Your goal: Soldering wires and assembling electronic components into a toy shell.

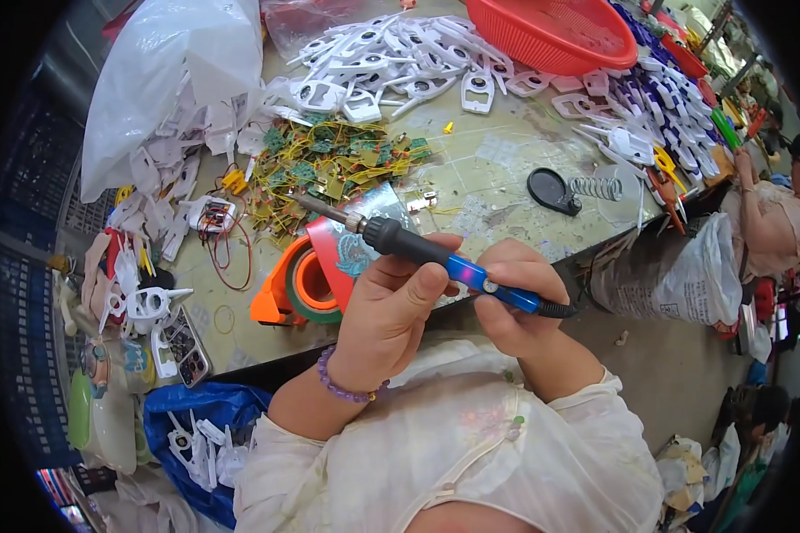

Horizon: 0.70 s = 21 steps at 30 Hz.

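Observation:
Both of my hands grip a blue and black soldering iron (404, 243), its metal tip pointing up and to the left. My left hand (391, 306) closes around the dark grip and the front of the blue handle. At the cord end, my right hand (526, 298) pinches the handle beside a small round dial. Under the tip lies a heap of small green circuit boards with yellow wires (329, 164). An orange tape dispenser (276, 289) and a red card (329, 253) sit just beyond my left hand. A black iron stand (553, 190) with a coil spring (596, 187) is farther right.
White plastic parts (418, 58) are heaped at the back, near a red basket (556, 35). A white plastic bag (182, 71) spills more parts at left. Below the table edge, a blue bag (173, 404) holds white parts. Another person (764, 213) sits at far right.

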Motion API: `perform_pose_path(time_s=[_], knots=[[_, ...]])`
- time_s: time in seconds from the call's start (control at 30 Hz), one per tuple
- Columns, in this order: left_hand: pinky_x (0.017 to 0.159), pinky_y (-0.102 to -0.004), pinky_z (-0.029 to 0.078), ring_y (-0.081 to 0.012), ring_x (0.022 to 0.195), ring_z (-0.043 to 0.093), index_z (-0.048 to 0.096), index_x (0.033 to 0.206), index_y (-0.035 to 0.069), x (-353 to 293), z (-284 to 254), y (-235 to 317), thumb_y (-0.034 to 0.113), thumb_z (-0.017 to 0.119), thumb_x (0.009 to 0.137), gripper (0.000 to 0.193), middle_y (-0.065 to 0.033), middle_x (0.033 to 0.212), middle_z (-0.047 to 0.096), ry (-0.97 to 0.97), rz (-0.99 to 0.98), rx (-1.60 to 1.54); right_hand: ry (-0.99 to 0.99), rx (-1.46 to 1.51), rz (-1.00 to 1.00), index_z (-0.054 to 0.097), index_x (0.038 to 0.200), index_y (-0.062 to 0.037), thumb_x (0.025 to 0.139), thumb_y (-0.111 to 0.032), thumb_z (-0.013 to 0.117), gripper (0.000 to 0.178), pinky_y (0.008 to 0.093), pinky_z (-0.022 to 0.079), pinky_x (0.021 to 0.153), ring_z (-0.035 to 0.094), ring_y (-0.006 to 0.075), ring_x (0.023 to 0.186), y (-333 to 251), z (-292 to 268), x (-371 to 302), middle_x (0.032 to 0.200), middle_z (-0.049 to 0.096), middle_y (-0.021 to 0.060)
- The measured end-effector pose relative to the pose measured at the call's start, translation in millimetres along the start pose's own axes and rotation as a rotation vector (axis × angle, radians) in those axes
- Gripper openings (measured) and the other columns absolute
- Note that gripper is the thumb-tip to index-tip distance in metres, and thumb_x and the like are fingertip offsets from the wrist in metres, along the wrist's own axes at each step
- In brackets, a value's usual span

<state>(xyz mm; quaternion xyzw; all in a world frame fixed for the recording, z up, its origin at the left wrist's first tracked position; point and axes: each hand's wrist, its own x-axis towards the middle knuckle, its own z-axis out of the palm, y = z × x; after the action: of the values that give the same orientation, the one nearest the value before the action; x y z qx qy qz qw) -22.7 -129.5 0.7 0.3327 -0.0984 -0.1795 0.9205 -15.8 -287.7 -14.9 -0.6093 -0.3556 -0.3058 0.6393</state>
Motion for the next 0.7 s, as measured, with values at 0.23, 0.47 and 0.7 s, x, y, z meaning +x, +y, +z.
perform_pose_path(time_s=[0.23, 0.47, 0.7], knots=[[0.087, -0.0325, 0.045, -0.0173, 0.099, 0.056, 0.052, 0.12, 0.001, -0.7, -2.4, -2.3, 0.015, 0.057, 0.091, 0.032, -0.0092, 0.109, 0.058, -0.042, 0.009, 0.076, 0.065, -0.02, 0.057, 0.061, 0.097, -0.0032, 0.068, 0.002, 0.067, 0.03, 0.0263, 0.04, 0.057, 0.051, 0.016, 0.066, -0.8, -2.1, -2.6, 0.081, 0.057, 0.0079], [0.083, -0.026, 0.045, -0.0125, 0.097, 0.057, 0.055, 0.118, 0.001, 0.4, 4.3, -5.8, 0.01, 0.062, 0.088, 0.032, -0.0067, 0.107, 0.062, 0.025, 0.021, 0.048, 0.161, -0.024, 0.088, 0.061, 0.088, -0.0069, 0.066, 0.002, 0.069, 0.025, 0.0264, 0.037, 0.056, 0.047, 0.0148, 0.066, 3.1, 1.9, -7.1, 0.079, 0.051, 0.0044], [0.09, -0.0343, 0.043, -0.0194, 0.103, 0.055, 0.053, 0.118, 0.002, -0.5, -1.9, -9.4, 0.013, 0.058, 0.09, 0.03, -0.0098, 0.111, 0.058, 0.002, 0.041, 0.075, 0.188, 0.036, 0.084, 0.058, 0.089, -0.0079, 0.066, 0.004, 0.071, 0.029, 0.0264, 0.037, 0.059, 0.047, 0.0149, 0.068, 6.9, 4.9, -9.9, 0.079, 0.05, 0.0044]])
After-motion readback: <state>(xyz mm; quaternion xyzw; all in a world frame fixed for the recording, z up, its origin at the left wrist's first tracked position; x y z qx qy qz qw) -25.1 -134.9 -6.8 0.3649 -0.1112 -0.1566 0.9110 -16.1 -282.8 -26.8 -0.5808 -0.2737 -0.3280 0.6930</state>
